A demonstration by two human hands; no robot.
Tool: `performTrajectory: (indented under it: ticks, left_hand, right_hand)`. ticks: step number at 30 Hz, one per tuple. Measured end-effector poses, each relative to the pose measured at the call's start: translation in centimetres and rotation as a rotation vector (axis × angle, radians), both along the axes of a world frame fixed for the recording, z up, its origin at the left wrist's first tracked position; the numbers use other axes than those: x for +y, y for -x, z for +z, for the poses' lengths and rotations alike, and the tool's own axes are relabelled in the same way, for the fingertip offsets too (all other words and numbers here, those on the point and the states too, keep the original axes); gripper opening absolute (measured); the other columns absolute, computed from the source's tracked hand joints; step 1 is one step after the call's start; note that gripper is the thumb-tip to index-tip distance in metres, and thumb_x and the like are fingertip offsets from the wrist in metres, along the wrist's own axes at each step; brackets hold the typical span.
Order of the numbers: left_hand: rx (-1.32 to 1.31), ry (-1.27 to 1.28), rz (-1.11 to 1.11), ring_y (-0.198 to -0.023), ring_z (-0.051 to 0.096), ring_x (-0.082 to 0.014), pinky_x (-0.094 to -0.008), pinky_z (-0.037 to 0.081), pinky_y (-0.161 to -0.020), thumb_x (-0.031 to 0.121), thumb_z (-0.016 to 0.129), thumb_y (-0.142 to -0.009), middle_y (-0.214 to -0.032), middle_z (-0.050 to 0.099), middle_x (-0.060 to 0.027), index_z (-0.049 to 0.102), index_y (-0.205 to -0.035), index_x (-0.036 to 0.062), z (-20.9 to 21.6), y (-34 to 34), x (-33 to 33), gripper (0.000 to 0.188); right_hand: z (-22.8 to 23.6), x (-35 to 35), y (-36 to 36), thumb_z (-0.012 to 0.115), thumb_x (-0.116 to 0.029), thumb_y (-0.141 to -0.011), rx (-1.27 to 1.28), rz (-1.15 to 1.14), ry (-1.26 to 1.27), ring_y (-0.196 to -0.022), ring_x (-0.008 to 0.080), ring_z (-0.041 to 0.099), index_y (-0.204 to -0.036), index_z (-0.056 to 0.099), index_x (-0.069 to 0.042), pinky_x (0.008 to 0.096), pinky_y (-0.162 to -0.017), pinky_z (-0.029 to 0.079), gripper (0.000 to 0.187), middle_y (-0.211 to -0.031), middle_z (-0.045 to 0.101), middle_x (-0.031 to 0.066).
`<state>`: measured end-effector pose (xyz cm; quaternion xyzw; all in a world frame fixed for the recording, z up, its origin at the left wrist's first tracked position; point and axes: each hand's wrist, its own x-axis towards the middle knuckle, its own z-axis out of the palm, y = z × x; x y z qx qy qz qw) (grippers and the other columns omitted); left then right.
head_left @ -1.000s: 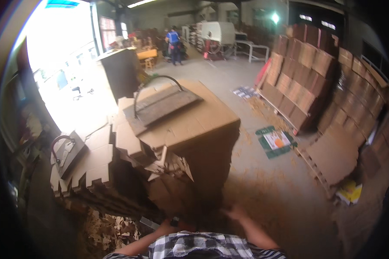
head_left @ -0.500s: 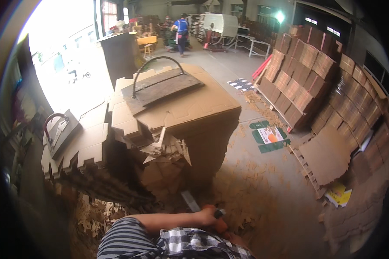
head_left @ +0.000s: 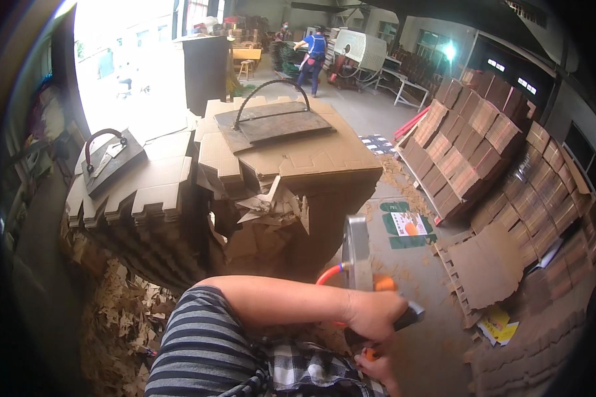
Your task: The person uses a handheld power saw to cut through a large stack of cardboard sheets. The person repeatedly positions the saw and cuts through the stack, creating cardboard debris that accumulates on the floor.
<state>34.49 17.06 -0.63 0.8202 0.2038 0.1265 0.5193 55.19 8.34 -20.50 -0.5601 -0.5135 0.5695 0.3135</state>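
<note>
Gripping an upright metal tool (head_left: pixel 358 255), both hands (head_left: pixel 376 314) meet near the cardboard stack (head_left: pixel 298 165).

The tool (head_left: pixel 359 255) is a flat grey metal blade, long and narrow, standing nearly upright with its squared top end at the height of the lower cardboard stack. Its lower end meets an orange part and a dark grip that juts out to the right. An orange hose (head_left: pixel 329 274) curves off from the blade's left side near its base. The left hand (head_left: pixel 375 313) is wrapped around the grip just under the blade. The right hand (head_left: pixel 377 365) sits directly below, fingers curled at an orange piece on the tool's underside.
</note>
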Motion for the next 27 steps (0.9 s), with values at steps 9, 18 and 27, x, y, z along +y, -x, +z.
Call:
performTrajectory:
  ticks: [9, 18, 27]
  left_hand:
    - [0.018, -0.054, 0.320, -0.049, 0.054, -0.0144, -0.0268, 0.042, -0.044, 0.017, 0.060, -0.063, -0.056, 0.055, -0.0097, 0.052, -0.071, -0.0063, 9.6, 6.5, 0.0, 0.026]
    - [-0.066, 0.272, 0.409, -0.047, 0.054, -0.0154, -0.0269, 0.044, -0.045, 0.011, 0.056, -0.060, -0.058, 0.054, -0.0090, 0.052, -0.070, -0.0052, 5.9, 10.2, 3.2, 0.019]
    - [0.013, 0.000, 0.366, -0.052, 0.053, -0.0149, -0.0266, 0.042, -0.047, 0.013, 0.058, -0.060, -0.060, 0.054, -0.0090, 0.052, -0.074, -0.0050, 8.2, 9.9, 2.0, 0.024]
  right_hand:
    - [11.9, 3.7, 6.5, 0.063, -0.002, -0.064, -0.030, -0.014, -0.036, -0.048, 0.0124, 0.052, -0.075, 0.046, -0.002, 0.0246, -0.040, 0.040, 0.020, -0.060, 0.051, 0.0047]
    - [11.5, 4.5, 9.5, 0.062, -0.005, -0.065, -0.144, 0.071, 0.019, -0.048, 0.0124, 0.052, -0.075, 0.047, -0.002, 0.0259, -0.045, 0.042, 0.019, -0.057, 0.051, 0.0039]
    - [12.2, 3.4, 9.6, 0.063, -0.005, -0.065, -0.196, 0.038, -0.049, -0.047, 0.0114, 0.052, -0.072, 0.049, 0.000, 0.0246, -0.044, 0.042, 0.016, -0.056, 0.052, 0.0036]
